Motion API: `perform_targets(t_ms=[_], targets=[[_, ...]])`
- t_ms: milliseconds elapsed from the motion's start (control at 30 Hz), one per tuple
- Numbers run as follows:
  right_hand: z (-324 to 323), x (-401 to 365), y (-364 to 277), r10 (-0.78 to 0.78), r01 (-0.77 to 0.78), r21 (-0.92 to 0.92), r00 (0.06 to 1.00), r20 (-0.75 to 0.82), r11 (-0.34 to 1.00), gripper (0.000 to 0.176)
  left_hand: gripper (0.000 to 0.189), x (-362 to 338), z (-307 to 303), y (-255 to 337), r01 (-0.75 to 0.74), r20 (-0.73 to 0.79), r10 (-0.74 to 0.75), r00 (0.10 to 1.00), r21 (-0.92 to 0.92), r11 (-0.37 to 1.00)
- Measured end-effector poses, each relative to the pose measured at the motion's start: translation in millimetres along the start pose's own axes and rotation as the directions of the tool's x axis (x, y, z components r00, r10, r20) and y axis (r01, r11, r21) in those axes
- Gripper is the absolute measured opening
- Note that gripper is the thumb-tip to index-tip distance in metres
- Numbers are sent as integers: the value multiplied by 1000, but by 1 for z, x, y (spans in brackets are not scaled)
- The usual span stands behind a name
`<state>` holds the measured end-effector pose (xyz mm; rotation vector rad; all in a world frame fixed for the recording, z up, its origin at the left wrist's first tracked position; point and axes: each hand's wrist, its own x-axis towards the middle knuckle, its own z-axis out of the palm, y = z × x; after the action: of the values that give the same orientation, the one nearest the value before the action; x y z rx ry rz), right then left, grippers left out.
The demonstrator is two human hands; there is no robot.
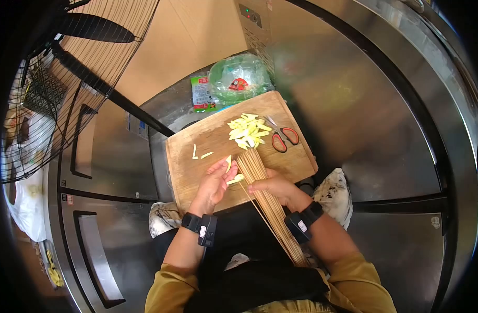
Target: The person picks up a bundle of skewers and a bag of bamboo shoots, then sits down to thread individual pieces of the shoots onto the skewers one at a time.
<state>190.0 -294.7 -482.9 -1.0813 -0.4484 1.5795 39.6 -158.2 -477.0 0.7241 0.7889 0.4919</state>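
Note:
My left hand (214, 180) pinches a pale yellow vegetable slice (228, 163) between thumb and fingers, over the near edge of the wooden cutting board (197, 130). My right hand (275, 186) is wrapped round a thick bundle of bamboo skewers (270, 208), which slants from the board down to my lap. One skewer stands apart from the bundle, and a pale yellow piece (236, 179) is at its tip, between my hands. A pile of similar slices (248, 130) lies on the board beyond the skewer ends. A few thin strips (202, 154) lie on its left side.
Scissors with black and red handles (285, 140) lie right of the pile. Behind the board sit a green bowl in clear plastic (239, 78) and a small printed packet (201, 94). A fan cage (87, 52) stands at upper left; steel doors (354, 130) rise on the right.

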Motion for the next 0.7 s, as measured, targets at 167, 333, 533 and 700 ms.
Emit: perform_targets(t_ms=[167, 333, 533, 700], targets=[[3, 2, 2, -8, 8, 34, 1000, 6, 999, 34, 25, 4, -4, -1, 37, -28, -39, 999, -62, 997], [5, 1, 1, -2, 1, 66, 1000, 16, 998, 36, 24, 10, -7, -1, 20, -23, -21, 1000, -35, 999], [6, 4, 0, 29, -29, 52, 1000, -4, 998, 36, 23, 8, -1, 1, -28, -3, 28, 1000, 9, 1000], [9, 2, -3, 15, -16, 68, 1000, 19, 998, 36, 22, 5, 2, -1, -86, -9, 87, 996, 67, 994]])
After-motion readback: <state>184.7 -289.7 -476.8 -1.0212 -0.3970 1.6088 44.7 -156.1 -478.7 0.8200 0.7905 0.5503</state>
